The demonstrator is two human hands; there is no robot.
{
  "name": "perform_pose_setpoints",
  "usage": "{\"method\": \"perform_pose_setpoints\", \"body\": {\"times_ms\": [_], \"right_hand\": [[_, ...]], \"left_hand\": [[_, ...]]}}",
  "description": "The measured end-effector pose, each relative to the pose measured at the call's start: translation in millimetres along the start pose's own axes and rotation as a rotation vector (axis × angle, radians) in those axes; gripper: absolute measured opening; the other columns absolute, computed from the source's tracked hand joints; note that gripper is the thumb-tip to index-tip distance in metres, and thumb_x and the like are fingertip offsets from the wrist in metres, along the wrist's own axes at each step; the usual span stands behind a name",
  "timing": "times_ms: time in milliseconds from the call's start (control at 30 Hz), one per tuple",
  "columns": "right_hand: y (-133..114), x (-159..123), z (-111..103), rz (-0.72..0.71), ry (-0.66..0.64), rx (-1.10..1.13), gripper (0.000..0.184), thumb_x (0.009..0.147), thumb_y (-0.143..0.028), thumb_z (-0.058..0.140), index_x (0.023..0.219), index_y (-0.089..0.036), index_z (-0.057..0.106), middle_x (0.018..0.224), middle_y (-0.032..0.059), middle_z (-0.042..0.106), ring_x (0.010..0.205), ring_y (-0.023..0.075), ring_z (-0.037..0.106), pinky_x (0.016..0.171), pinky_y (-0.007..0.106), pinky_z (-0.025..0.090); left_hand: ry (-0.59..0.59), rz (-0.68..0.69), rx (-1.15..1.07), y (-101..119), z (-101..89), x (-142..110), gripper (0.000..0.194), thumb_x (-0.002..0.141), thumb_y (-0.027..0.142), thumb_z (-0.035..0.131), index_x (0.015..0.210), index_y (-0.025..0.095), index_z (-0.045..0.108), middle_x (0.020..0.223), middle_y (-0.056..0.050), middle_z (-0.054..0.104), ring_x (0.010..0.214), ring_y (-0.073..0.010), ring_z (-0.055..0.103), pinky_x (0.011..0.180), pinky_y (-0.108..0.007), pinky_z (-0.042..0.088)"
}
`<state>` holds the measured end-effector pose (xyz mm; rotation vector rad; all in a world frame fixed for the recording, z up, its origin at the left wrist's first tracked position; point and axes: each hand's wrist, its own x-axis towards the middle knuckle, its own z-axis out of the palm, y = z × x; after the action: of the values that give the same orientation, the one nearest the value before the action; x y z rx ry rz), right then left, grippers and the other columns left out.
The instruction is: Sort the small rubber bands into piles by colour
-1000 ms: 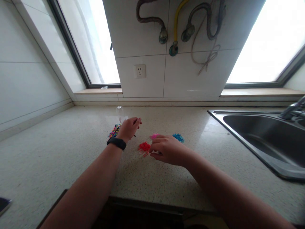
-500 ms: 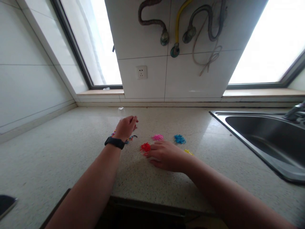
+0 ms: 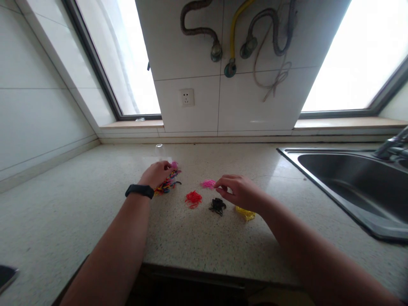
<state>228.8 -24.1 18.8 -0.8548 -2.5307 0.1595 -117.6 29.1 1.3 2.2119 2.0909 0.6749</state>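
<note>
Small loop-shaped bands lie sorted by colour on the speckled countertop. There is a red pile, a black pile, a pink pile and a yellow pile. My left hand, with a dark wristband, rests at the upper left of a mixed-colour heap of bands. Its fingers are curled together; what they hold is hidden. My right hand is at the pink pile's right edge, thumb and forefinger pinched close. Anything between those fingertips is too small to make out.
A clear cup-like container stands behind my left hand. To the right is a steel sink with a faucet. A dark flat object lies at the lower left. Behind are a tiled wall and a socket.
My right hand has moved from the red pile up and right to the pink pile, uncovering the black pile and covering the blue one. My left hand shifted left and down, revealing more mixed bands.
</note>
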Motion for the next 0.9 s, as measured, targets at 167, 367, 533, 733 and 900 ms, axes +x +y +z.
{"method": "perform_pose_setpoints", "body": {"times_ms": [167,367,533,733,900], "right_hand": [[1.3,1.0,1.2,0.01,0.006,0.006,0.017,0.093,-0.025,0.055,0.099,-0.02,0.07,0.085,0.0019,0.067,0.075,0.0119,0.059,0.068,0.025,0.039],[2.2,0.0,-0.3,0.01,0.016,0.002,0.017,0.093,-0.025,0.054,0.098,-0.02,0.069,0.085,0.0022,0.067,0.075,0.012,0.059,0.068,0.025,0.038],[4.3,-1.0,-1.8,-0.003,0.018,-0.003,0.018,0.093,-0.024,0.053,0.099,-0.019,0.07,0.089,0.0035,0.069,0.074,0.012,0.059,0.068,0.025,0.039],[5.5,-1.8,-1.9,0.004,0.017,0.007,0.018,0.092,-0.023,0.054,0.099,-0.019,0.07,0.09,0.0039,0.069,0.074,0.0118,0.059,0.068,0.025,0.039],[5.7,-1.7,-2.0,0.004,0.006,0.016,0.017,0.092,-0.022,0.054,0.098,-0.019,0.07,0.088,0.0037,0.069,0.075,0.012,0.059,0.069,0.025,0.04]], "left_hand": [[-0.089,0.024,0.039,-6.7,6.9,2.3,0.032,0.081,0.049,0.062,0.091,0.021,0.073,0.087,-0.007,0.074,0.078,-0.0222,0.067,0.067,-0.029,0.043],[-0.094,-0.001,0.034,-10.2,10.0,5.1,0.029,0.079,0.049,0.064,0.088,0.023,0.074,0.088,-0.007,0.074,0.08,-0.0225,0.067,0.066,-0.029,0.043],[-0.096,-0.014,0.031,-10.5,10.7,6.1,0.027,0.079,0.048,0.063,0.085,0.024,0.074,0.087,-0.008,0.075,0.079,-0.0234,0.067,0.064,-0.029,0.042],[-0.082,-0.022,0.056,-8.9,11.2,6.8,0.031,0.079,0.05,0.062,0.084,0.023,0.074,0.085,-0.01,0.074,0.079,-0.0248,0.067,0.065,-0.03,0.042],[-0.094,-0.007,0.058,-6.3,8.3,5.2,0.028,0.08,0.047,0.062,0.085,0.023,0.076,0.087,-0.01,0.075,0.079,-0.0248,0.067,0.067,-0.03,0.043]]}}
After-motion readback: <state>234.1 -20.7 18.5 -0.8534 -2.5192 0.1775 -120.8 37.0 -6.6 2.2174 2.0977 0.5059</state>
